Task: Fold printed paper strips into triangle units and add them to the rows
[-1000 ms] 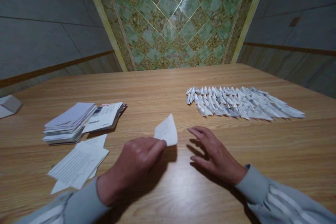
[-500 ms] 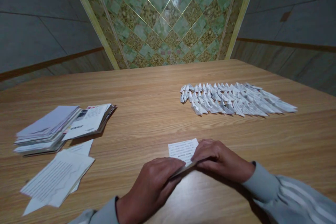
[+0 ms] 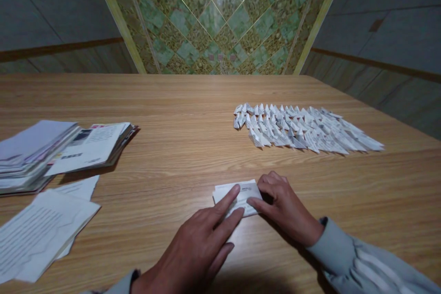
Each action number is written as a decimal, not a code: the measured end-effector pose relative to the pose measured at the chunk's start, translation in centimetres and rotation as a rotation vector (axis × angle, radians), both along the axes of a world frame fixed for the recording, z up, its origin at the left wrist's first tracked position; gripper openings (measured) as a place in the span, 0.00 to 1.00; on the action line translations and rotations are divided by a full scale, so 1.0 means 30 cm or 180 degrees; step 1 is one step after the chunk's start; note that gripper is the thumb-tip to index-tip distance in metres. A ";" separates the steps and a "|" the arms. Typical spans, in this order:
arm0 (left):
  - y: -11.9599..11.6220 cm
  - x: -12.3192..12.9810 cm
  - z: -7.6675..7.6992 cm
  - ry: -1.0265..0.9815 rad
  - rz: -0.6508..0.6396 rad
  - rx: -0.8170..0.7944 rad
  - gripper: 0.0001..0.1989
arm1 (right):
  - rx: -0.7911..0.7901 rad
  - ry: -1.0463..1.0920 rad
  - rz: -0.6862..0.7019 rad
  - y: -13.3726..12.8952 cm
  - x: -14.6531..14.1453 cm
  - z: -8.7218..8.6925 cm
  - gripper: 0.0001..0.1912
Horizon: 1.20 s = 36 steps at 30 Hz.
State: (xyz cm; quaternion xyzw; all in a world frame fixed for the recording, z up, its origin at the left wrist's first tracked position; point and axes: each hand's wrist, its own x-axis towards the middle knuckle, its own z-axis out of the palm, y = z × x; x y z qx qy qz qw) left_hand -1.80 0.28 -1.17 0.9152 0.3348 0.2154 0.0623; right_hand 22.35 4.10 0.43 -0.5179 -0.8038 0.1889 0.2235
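A folded sheet of printed paper (image 3: 245,189) lies on the table in front of me, its layers slightly offset at the left edge. My left hand (image 3: 203,234) rests with outstretched fingers, the index and middle fingertips pressing on the paper's face. At the paper's right end, my right hand (image 3: 285,206) pinches the edge, thumb on top and the other fingers curled behind. Beyond, to the right, stand rows of small folded paper boats (image 3: 292,128), closely packed.
On the left of the wooden table (image 3: 172,147) is a thick stack of papers (image 3: 31,147), with a printed booklet pile (image 3: 93,147) against it. Loose printed sheets (image 3: 44,229) lie nearer. A tiled wall (image 3: 213,23) rises behind the table.
The paper's near edge, held raised by both hands, is now folded over and lies flat. My left fingers have stretched out onto it. The view has shifted, moving the stacks leftward.
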 end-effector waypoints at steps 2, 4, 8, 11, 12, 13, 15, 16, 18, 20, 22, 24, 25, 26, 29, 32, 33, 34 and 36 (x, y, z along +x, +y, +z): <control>0.006 0.003 0.000 0.0145 -0.0073 0.0026 0.25 | 0.0086 -0.0111 -0.0102 0.000 -0.010 -0.004 0.13; 0.010 0.006 0.004 0.0211 -0.0089 0.0017 0.26 | 0.0192 -0.0258 -0.0203 -0.001 -0.016 -0.008 0.13; 0.014 0.010 0.011 0.0380 -0.0097 -0.0029 0.28 | 0.0292 -0.0426 -0.0341 -0.007 -0.016 -0.011 0.13; 0.015 0.013 0.017 0.0509 -0.0079 -0.0093 0.29 | 0.0283 -0.0449 -0.0375 -0.011 -0.017 -0.007 0.13; 0.014 0.014 0.020 0.0545 -0.0056 -0.0121 0.29 | 0.0280 -0.0461 -0.0383 -0.012 -0.018 -0.005 0.13; 0.014 0.015 0.023 0.0579 -0.0029 -0.0150 0.29 | 0.0277 -0.0478 -0.0392 -0.013 -0.019 -0.002 0.12; 0.012 0.017 0.028 0.0642 0.0013 -0.0199 0.30 | 0.0265 -0.0527 -0.0416 -0.015 -0.022 0.001 0.12; 0.012 0.018 0.030 0.0659 0.0022 -0.0197 0.29 | 0.0265 -0.0555 -0.0437 -0.016 -0.023 0.002 0.12; 0.011 0.018 0.029 0.0685 0.0017 -0.0160 0.29 | 0.0292 -0.0592 -0.0483 -0.018 -0.024 0.001 0.13; 0.010 0.018 0.025 0.0703 0.0038 -0.0118 0.29 | 0.0334 -0.0607 -0.0523 -0.019 -0.024 0.000 0.14; 0.011 0.016 0.020 0.0701 0.0086 -0.0103 0.29 | 0.0349 -0.0612 -0.0528 -0.019 -0.024 0.000 0.13; 0.012 0.015 0.016 0.0691 0.0125 -0.0102 0.29 | 0.0340 -0.0615 -0.0511 -0.020 -0.025 0.003 0.13; 0.012 0.015 0.015 0.0687 0.0132 -0.0101 0.29 | 0.0332 -0.0618 -0.0504 -0.020 -0.026 0.005 0.13; 0.013 0.016 0.015 0.0689 0.0138 -0.0097 0.29 | 0.0326 -0.0621 -0.0500 -0.021 -0.026 0.008 0.12; 0.013 0.016 0.016 0.0718 0.0134 -0.0078 0.30 | 0.0299 -0.0630 -0.0475 -0.022 -0.028 0.014 0.11; 0.011 0.015 0.015 0.0729 0.0134 -0.0043 0.30 | 0.0268 -0.0628 -0.0455 -0.023 -0.026 0.014 0.11; 0.010 0.015 0.015 0.0730 0.0137 -0.0037 0.29 | 0.0263 -0.0629 -0.0456 -0.022 -0.026 0.013 0.11; 0.009 0.014 0.014 0.0730 0.0141 -0.0031 0.29 | 0.0260 -0.0631 -0.0458 -0.022 -0.026 0.012 0.12; 0.009 0.014 0.013 0.0736 0.0140 -0.0016 0.29 | 0.0254 -0.0637 -0.0473 -0.022 -0.026 0.012 0.12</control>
